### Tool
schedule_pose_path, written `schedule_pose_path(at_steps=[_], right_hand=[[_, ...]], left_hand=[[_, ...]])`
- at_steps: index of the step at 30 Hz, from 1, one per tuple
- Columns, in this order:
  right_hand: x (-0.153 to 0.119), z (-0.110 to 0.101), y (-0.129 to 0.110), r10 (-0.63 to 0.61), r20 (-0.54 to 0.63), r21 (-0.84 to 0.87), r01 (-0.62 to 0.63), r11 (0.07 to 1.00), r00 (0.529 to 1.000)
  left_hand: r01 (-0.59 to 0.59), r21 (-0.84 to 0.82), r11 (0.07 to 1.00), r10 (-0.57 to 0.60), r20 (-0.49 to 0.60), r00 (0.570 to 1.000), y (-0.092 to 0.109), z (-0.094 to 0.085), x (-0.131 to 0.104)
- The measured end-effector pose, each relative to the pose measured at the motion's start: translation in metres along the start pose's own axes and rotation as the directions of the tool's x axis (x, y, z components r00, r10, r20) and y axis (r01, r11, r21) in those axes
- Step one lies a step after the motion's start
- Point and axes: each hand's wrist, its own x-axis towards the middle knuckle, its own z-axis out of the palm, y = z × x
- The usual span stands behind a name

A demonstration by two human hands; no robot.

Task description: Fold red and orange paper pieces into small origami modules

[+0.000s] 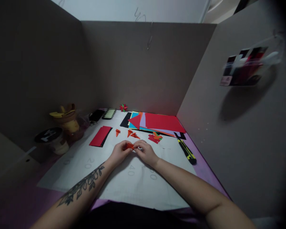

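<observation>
Both hands are near the middle of the tabletop (124,190), close together: the left hand (119,153) and the right hand (147,153) pinch one small orange paper piece (130,146) between their fingertips, which partly hide it. I judge that the step in hand is the folding or pressing of this piece, but its exact fold I cannot tell. The next move seems to call for a light, steady pinch by both hands, with paper edges kept even. Beyond the hands, toward the far edge, lie folded orange pieces (130,133); to their right are cut paper strips (154,137). The utility knife (187,151) rests near the right edge, apart from the hands.
</observation>
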Motion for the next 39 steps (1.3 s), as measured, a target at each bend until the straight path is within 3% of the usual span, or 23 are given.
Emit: schedule_pose_path(at_steps=[7,14,29,35,39], right_hand=[[-0.002,0.0,0.001,0.023,-0.003,-0.008,-0.023,1.0,1.0],[-0.001,0.0,0.0,0.145,-0.069,-0.024,-0.147,0.989,0.987],[-0.002,0.002,-0.003,0.112,-0.03,-0.056,-0.114,0.992,0.993],[0.0,-0.001,-0.005,0.102,-0.06,-0.046,-0.105,0.993,0.993],[0.0,-0.001,-0.003,0.072,-0.034,-0.047,-0.073,0.996,0.997]], left_hand=[[-0.029,0.089,0.996,0.03,-0.005,1.0,0.002,0.0,-0.003],[0.015,0.031,0.999,-0.014,-0.026,1.0,-0.002,0.0,-0.002],[-0.066,0.082,0.994,0.07,-0.05,0.996,0.011,0.003,-0.006],[-0.076,0.008,0.997,0.076,-0.163,0.984,0.01,0.0,-0.004],[-0.085,-0.001,0.996,0.083,-0.164,0.983,0.011,0.001,-0.004]])
